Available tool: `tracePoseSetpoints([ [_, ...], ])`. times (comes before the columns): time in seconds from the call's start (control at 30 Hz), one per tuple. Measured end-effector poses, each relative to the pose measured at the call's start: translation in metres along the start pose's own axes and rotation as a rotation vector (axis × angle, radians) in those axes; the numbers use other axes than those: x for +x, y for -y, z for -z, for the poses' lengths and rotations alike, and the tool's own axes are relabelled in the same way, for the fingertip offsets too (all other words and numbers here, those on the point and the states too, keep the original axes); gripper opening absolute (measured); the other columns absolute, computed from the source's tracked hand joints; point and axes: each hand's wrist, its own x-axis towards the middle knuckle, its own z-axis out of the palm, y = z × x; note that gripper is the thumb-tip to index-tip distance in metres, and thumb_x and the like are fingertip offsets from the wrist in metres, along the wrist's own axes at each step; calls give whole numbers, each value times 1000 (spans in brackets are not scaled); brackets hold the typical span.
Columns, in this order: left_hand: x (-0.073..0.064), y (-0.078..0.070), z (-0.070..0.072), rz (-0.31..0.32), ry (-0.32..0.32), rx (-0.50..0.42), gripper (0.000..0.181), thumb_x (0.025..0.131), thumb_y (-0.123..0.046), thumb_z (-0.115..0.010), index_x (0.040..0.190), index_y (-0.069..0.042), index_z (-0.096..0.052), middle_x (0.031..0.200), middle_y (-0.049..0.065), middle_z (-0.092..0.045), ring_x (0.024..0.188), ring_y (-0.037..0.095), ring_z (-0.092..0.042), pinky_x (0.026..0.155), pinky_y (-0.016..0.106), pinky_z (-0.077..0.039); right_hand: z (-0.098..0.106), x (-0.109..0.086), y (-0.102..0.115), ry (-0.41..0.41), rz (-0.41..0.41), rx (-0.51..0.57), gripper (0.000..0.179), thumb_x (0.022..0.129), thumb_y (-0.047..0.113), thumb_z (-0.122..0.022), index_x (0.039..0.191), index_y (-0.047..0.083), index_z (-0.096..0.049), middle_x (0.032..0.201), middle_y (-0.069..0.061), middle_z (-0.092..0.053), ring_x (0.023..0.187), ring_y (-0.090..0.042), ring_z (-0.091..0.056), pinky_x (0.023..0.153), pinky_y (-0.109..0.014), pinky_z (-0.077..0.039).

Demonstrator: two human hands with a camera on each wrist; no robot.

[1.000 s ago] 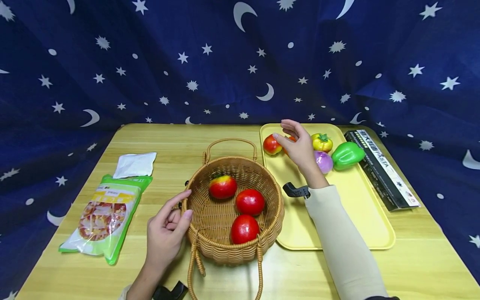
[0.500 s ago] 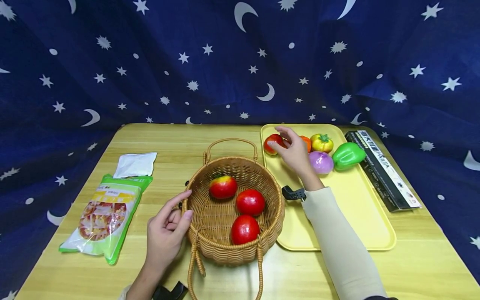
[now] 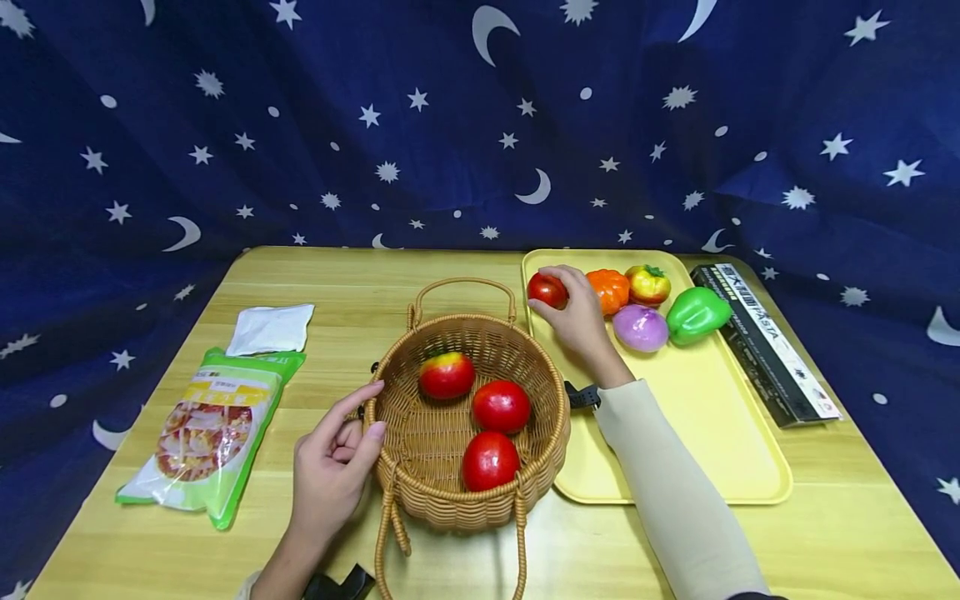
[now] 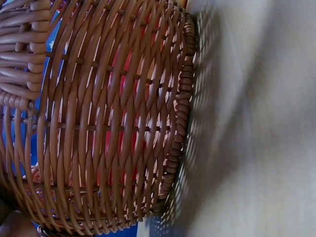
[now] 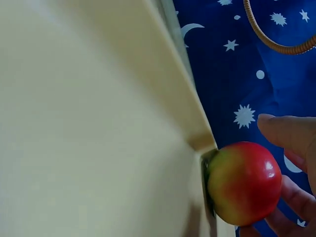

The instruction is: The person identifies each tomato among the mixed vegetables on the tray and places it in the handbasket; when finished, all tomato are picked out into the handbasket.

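My left hand (image 3: 330,475) holds the left rim of a round wicker basket (image 3: 468,508), thumb and index finger at the rim. Inside lie two glossy red fruits, one of them this round fruit (image 3: 490,460), and a red-and-yellow fruit (image 3: 446,374). In the left wrist view, the basket's woven side (image 4: 113,113) fills much of the picture. My right hand (image 3: 581,317) reaches around a red-and-yellow apple (image 5: 247,182) at the far left corner of a yellow tray (image 3: 697,433). The right wrist view shows fingers behind the apple and the thumb held apart from it.
An orange pumpkin (image 3: 609,290), a yellow-and-red tomato-like piece (image 3: 648,286), a purple onion-like piece (image 3: 640,328) and a green pepper-like piece (image 3: 697,315) sit on the tray. A black pasta box (image 3: 765,346) lies right. A green-and-white food bag (image 3: 210,433) and white packet (image 3: 270,330) lie left.
My right hand has come down and left from above the tray's far produce to the apple, uncovering the orange pumpkin. The left hand and basket stay in place.
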Motion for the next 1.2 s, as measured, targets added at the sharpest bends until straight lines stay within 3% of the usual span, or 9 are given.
tracePoseSetpoints([
  [0.37,-1,0,0,-2,-4,7,50,83,19,-68,130,4,-65,55,-6,-28,48,1,-26,43,19,-25,-5,-2,-4,5,-75,-64,56,88,22,-82,139,16,-61,151,-16,-40,134,-43,-45,108,-61,-37],
  [0.63,-1,1,0,-5,-3,0,50,83,19,-67,130,4,-65,55,-6,-28,48,1,-26,43,19,-25,-6,-2,-6,-17,-82,-56,55,88,22,-82,138,15,-61,150,-17,-42,133,-42,-46,109,-59,-37],
  [1.2,-1,1,0,0,-2,-5,49,83,20,-67,130,5,-65,55,-5,-27,48,1,-25,43,20,-24,-3,-5,6,-38,-96,80,56,89,19,-81,141,14,-60,149,-14,-43,130,-33,-48,103,-45,-49],
])
